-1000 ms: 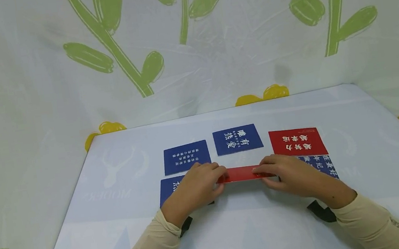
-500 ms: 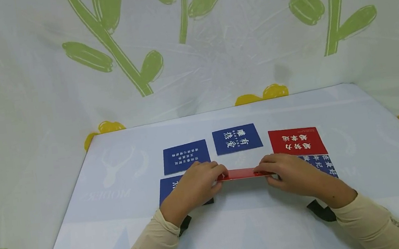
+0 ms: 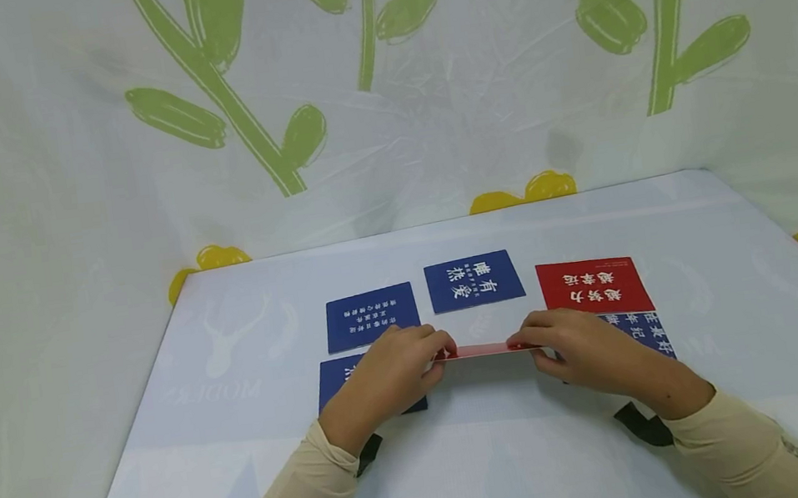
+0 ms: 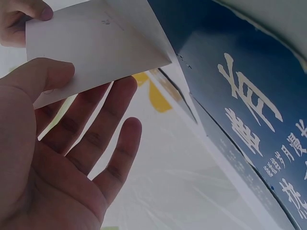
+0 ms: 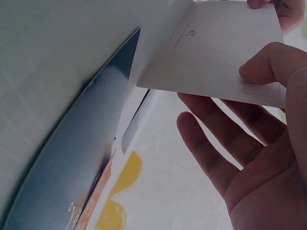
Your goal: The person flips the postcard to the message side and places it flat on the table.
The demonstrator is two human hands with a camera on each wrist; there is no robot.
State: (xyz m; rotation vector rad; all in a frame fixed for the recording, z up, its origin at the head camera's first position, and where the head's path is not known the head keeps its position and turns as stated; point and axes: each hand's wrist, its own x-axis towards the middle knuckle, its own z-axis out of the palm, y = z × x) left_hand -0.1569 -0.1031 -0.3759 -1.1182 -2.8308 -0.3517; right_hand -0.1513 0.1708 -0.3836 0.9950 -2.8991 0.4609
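Note:
A postcard (image 3: 482, 350) with a red front is seen almost edge-on in the head view, tipped so only a thin red strip shows. My left hand (image 3: 393, 374) pinches its left end, and my right hand (image 3: 585, 349) pinches the opposite end. Both wrist views show the card's pale back: a thumb (image 4: 60, 74) lies on it in the left one, the other thumb (image 5: 264, 64) in the right one. Straight behind the held card lies a blue card (image 3: 475, 281) with white characters.
On the white table (image 3: 504, 471), a blue card (image 3: 372, 317) and another blue card (image 3: 333, 380) lie left. A red card (image 3: 596, 288) lies right, above a blue card (image 3: 640, 332) partly under my right hand. A leaf-patterned curtain (image 3: 459, 132) hangs behind the table.
The held postcard has tilted, so its red face has narrowed to a thin strip in the head view. Both hands keep nearly the same place and still pinch its ends.

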